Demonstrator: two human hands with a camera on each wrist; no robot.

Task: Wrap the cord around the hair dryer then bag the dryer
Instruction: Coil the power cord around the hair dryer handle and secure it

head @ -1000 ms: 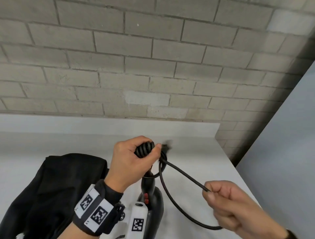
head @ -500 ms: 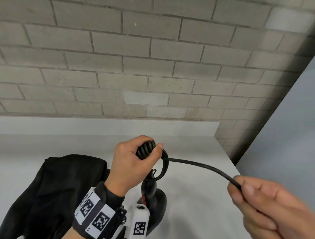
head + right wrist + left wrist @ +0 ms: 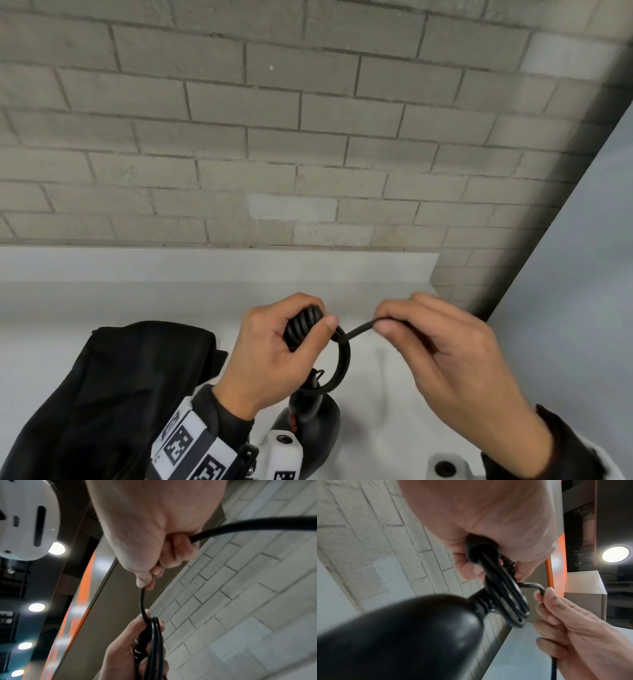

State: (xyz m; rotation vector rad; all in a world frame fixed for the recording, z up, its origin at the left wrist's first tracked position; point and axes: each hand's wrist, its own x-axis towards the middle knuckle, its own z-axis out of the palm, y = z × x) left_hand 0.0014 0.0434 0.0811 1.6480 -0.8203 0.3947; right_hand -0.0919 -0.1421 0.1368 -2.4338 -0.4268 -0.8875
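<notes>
My left hand [image 3: 294, 339] grips the handle of the black hair dryer [image 3: 313, 414], fingers and thumb curled over the cord coils [image 3: 303, 323] wound on it. The dryer's body [image 3: 399, 635] hangs below the hand and fills the lower left wrist view. Several loops of black cord [image 3: 506, 596] stand out from the handle. My right hand [image 3: 404, 322] pinches the free cord [image 3: 359, 330] a short way to the right of the coils. The cord [image 3: 142, 601] runs from my right fingertips down to the left hand [image 3: 130, 642]. A black bag [image 3: 113, 387] lies on the counter at the lower left.
A white counter [image 3: 394, 359] with a low backsplash [image 3: 205, 265] runs along a grey brick wall [image 3: 274, 137]. A pale panel [image 3: 582, 274] rises at the right, past the counter's end. Wrist views show an orange strip [image 3: 559, 561] and ceiling lights [image 3: 615, 554].
My right hand has come in from the far lower right to just beside the left hand, up at the coils. The stretch of free cord between the hands is now short.
</notes>
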